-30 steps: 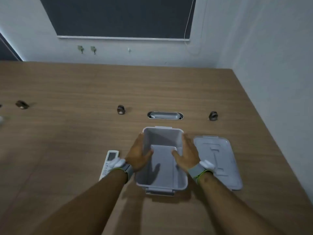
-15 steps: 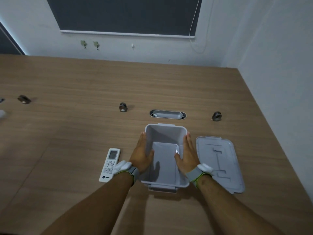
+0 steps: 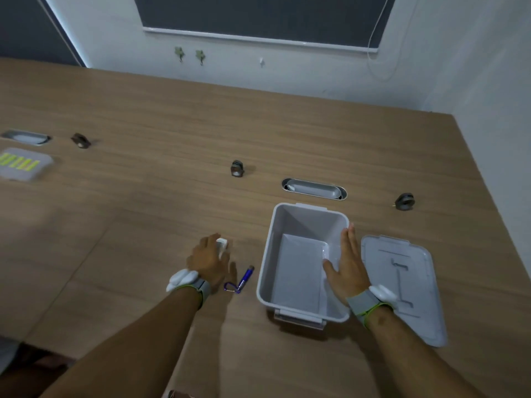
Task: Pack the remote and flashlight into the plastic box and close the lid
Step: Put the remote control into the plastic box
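Head view: left hand [image 3: 208, 261] lies over the white remote [image 3: 221, 245] on the bench [image 3: 143, 225], fingers curled on it, grip unclear. Blue flashlight [image 3: 244, 279] lies just right of that hand. Right hand [image 3: 349, 267] flat, fingers spread, against the open plastic box [image 3: 290, 222] wall. Lid [image 3: 413, 282] lies beside the box.

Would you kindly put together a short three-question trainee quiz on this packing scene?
1. True or false: the grey plastic box already holds an item.
2. Which hand covers the white remote control: A left hand, B right hand?
3. Fill in: the small blue flashlight lies between the left hand and the ____.

Key: 1 false; 2 A; 3 box. The flat grey lid lies right of the box.
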`<act>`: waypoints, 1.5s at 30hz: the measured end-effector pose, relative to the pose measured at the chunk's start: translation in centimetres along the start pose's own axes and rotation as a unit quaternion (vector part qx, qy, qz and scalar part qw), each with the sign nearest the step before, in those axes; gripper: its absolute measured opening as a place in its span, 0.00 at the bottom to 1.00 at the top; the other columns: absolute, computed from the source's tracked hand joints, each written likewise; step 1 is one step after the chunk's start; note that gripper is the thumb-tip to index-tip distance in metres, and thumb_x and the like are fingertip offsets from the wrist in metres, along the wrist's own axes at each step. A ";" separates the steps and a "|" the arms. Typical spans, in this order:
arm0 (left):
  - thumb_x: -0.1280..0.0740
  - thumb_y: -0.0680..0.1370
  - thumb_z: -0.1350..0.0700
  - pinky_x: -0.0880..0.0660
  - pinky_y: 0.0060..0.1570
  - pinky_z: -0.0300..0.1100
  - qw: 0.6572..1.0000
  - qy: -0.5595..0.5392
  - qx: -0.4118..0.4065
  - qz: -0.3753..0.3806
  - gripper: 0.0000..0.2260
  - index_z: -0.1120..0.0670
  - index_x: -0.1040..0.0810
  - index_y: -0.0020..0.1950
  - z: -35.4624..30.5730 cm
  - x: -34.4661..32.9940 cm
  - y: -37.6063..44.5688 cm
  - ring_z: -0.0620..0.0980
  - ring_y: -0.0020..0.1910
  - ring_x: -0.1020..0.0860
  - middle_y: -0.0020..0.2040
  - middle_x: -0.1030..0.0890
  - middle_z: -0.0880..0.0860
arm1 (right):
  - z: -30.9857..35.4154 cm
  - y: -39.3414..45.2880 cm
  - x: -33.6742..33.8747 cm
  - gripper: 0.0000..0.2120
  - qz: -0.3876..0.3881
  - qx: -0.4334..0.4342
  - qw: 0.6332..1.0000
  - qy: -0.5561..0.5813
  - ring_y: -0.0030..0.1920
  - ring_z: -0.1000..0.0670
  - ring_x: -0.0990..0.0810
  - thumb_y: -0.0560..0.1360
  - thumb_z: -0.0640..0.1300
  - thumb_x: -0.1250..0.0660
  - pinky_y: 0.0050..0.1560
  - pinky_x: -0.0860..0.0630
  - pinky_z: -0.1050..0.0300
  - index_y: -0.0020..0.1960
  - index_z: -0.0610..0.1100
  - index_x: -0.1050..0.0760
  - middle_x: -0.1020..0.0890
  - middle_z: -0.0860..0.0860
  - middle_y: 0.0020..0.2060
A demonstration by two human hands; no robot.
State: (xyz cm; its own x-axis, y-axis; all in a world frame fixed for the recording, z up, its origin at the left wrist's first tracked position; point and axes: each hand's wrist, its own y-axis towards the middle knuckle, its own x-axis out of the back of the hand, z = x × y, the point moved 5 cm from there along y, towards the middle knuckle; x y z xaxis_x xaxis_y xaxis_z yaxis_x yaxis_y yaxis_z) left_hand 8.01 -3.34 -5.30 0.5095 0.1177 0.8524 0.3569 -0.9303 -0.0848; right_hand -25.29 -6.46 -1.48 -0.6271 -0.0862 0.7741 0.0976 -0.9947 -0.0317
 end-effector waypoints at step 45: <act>0.30 0.67 0.37 0.23 0.39 0.42 0.994 0.054 -0.043 0.081 0.25 0.57 0.24 0.50 -15.6 1.7 -1.6 0.53 0.42 0.20 0.47 0.19 0.53 | -2.5 0.7 -5.9 0.35 0.044 -0.227 0.905 0.358 0.71 0.46 0.30 0.67 0.77 0.46 0.72 0.37 0.41 0.69 0.64 0.34 0.28 0.54 0.71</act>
State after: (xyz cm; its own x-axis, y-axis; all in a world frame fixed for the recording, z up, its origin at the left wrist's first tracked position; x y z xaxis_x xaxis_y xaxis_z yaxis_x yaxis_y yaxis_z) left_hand -3.92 -7.03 4.33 0.4667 -0.0702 0.8816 0.2062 -0.9607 -0.1856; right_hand -23.45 -6.80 -7.59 -0.9879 -0.0196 0.1535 -0.0532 -0.8885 -0.4558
